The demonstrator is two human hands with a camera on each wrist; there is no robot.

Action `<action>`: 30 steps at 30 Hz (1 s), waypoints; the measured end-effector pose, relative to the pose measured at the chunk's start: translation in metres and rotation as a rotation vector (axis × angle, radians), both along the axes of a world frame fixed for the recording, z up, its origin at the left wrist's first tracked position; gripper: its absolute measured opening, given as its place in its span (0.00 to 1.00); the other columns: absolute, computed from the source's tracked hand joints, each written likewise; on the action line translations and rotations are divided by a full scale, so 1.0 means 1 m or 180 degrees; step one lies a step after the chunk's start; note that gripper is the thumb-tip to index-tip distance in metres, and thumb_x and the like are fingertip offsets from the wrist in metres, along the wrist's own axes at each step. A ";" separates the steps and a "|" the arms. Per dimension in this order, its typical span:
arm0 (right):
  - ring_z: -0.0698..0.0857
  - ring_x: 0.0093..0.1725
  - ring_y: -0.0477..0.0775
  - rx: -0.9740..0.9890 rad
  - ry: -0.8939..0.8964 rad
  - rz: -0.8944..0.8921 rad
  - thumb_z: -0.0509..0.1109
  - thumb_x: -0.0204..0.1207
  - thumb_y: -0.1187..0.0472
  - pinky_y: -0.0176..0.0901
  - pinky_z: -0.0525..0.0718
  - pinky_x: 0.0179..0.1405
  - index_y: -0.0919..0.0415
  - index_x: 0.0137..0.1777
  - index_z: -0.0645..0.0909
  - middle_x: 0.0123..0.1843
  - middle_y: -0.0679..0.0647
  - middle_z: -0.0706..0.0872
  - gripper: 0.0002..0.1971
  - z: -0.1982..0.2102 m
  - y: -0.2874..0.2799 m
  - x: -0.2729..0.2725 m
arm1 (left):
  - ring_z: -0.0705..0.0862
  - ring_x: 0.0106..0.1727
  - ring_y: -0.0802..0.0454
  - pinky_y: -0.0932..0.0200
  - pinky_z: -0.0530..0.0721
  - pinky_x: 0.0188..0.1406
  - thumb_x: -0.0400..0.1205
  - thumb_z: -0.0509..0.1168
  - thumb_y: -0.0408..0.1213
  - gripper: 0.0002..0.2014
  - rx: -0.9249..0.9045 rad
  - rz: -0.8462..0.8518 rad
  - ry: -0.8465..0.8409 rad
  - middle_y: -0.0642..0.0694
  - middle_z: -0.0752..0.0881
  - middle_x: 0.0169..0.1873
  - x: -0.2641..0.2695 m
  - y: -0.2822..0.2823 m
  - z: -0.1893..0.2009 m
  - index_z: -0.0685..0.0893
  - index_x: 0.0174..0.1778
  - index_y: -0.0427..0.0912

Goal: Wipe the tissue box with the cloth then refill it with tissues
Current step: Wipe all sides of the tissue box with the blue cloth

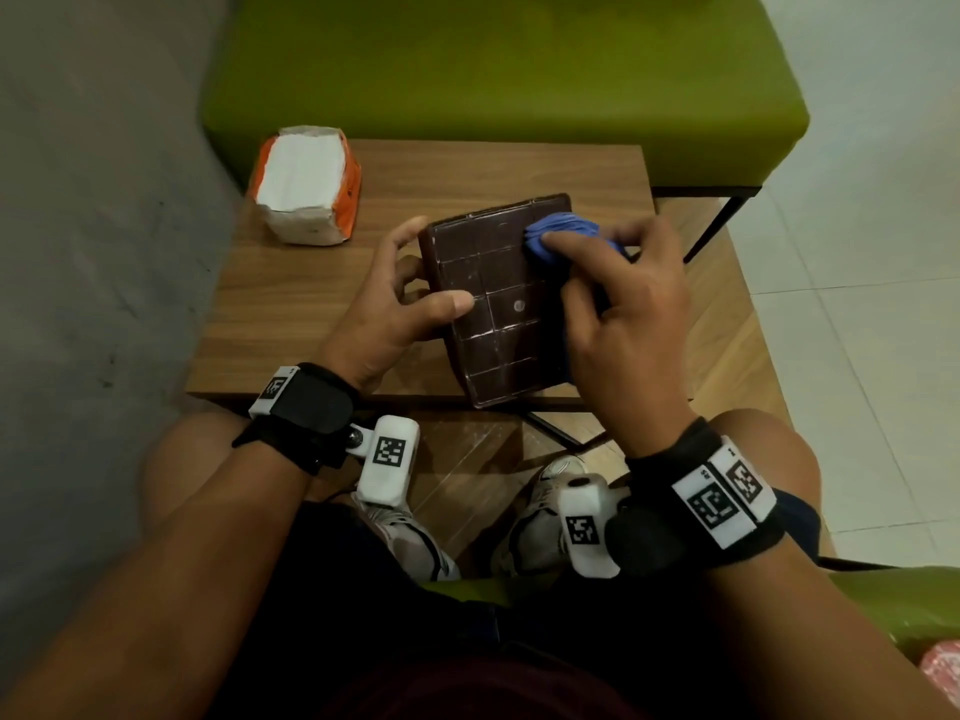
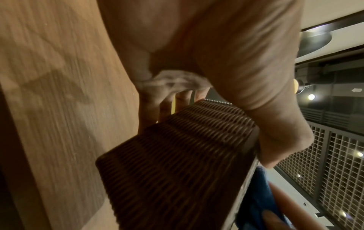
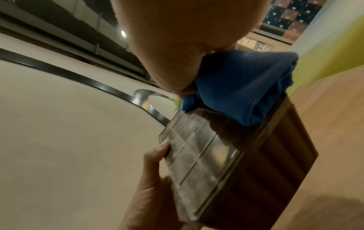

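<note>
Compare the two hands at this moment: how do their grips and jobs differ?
The left hand grips the brown tissue box at its side, thumb across the gridded face; the right hand holds the bunched blue cloth. The left hand steadies the box; the right hand presses the cloth onto the box's far corner. Both work on the same box over the wooden table, and both wear wrist cameras.

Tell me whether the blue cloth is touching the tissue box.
Touching. The right wrist view shows the blue cloth pressed flat on the tissue box top panel, no gap.
</note>
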State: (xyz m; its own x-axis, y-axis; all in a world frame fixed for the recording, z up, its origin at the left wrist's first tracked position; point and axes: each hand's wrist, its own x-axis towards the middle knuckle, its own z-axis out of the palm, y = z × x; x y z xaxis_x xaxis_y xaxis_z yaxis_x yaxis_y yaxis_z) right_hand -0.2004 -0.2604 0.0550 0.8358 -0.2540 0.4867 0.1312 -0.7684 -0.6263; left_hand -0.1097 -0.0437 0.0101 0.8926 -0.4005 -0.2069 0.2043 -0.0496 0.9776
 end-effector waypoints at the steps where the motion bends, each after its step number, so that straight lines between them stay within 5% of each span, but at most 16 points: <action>1: 0.81 0.61 0.55 -0.0043 0.0031 0.0076 0.70 0.84 0.66 0.39 0.80 0.58 0.57 0.68 0.92 0.61 0.60 0.79 0.16 0.000 0.003 -0.001 | 0.87 0.76 0.43 0.37 0.93 0.65 0.70 0.82 0.49 0.50 -0.0004 -0.0083 0.0027 0.43 0.82 0.78 0.001 0.000 -0.001 0.67 0.88 0.56; 5: 0.80 0.63 0.59 -0.0312 0.0106 0.0322 0.70 0.84 0.66 0.52 0.83 0.59 0.58 0.70 0.90 0.63 0.63 0.79 0.17 -0.004 0.009 -0.003 | 0.90 0.71 0.40 0.38 0.92 0.67 0.72 0.80 0.52 0.43 -0.0193 -0.0043 0.0314 0.40 0.85 0.75 0.000 -0.008 0.000 0.72 0.83 0.49; 9: 0.81 0.62 0.63 -0.0750 0.0102 0.0704 0.68 0.85 0.65 0.52 0.83 0.54 0.58 0.71 0.90 0.64 0.67 0.81 0.17 -0.008 0.021 -0.007 | 0.94 0.63 0.44 0.46 0.93 0.59 0.74 0.76 0.59 0.38 -0.0240 0.0164 0.0310 0.46 0.93 0.65 0.001 -0.015 0.005 0.76 0.77 0.46; 14: 0.81 0.61 0.64 -0.0296 -0.0109 -0.0143 0.70 0.82 0.66 0.56 0.82 0.55 0.60 0.63 0.92 0.60 0.66 0.80 0.14 0.004 0.001 0.010 | 0.94 0.55 0.50 0.47 0.93 0.52 0.71 0.77 0.55 0.35 -0.0274 0.0362 0.0164 0.52 0.95 0.54 0.002 -0.012 0.006 0.80 0.73 0.45; 19: 0.81 0.60 0.66 -0.0885 -0.0004 0.0394 0.67 0.85 0.63 0.48 0.77 0.49 0.62 0.61 0.92 0.60 0.68 0.82 0.13 0.003 0.023 -0.002 | 0.94 0.54 0.51 0.52 0.92 0.46 0.72 0.76 0.56 0.39 -0.0261 0.0395 0.0117 0.50 0.94 0.56 -0.001 -0.014 0.005 0.80 0.77 0.40; 23: 0.81 0.59 0.65 -0.0421 -0.0096 -0.0147 0.70 0.82 0.65 0.40 0.72 0.51 0.61 0.58 0.92 0.58 0.67 0.81 0.10 0.007 0.020 0.005 | 0.94 0.54 0.49 0.50 0.93 0.48 0.72 0.76 0.56 0.40 -0.0241 0.0369 0.0092 0.50 0.94 0.55 -0.002 -0.013 0.005 0.79 0.78 0.39; 27: 0.80 0.60 0.65 -0.0835 -0.0035 0.0250 0.69 0.85 0.64 0.48 0.76 0.46 0.61 0.60 0.92 0.59 0.68 0.82 0.11 0.001 0.029 -0.004 | 0.95 0.54 0.52 0.55 0.93 0.47 0.72 0.75 0.57 0.39 -0.0206 0.0317 0.0042 0.53 0.95 0.54 -0.002 -0.014 0.011 0.80 0.78 0.41; 30: 0.81 0.60 0.63 -0.0353 -0.0175 -0.0134 0.71 0.82 0.65 0.51 0.80 0.51 0.60 0.57 0.93 0.59 0.65 0.81 0.10 0.005 0.013 0.007 | 0.95 0.56 0.50 0.50 0.94 0.50 0.72 0.76 0.56 0.40 -0.0226 0.0354 0.0038 0.53 0.96 0.54 -0.002 -0.011 0.010 0.79 0.78 0.40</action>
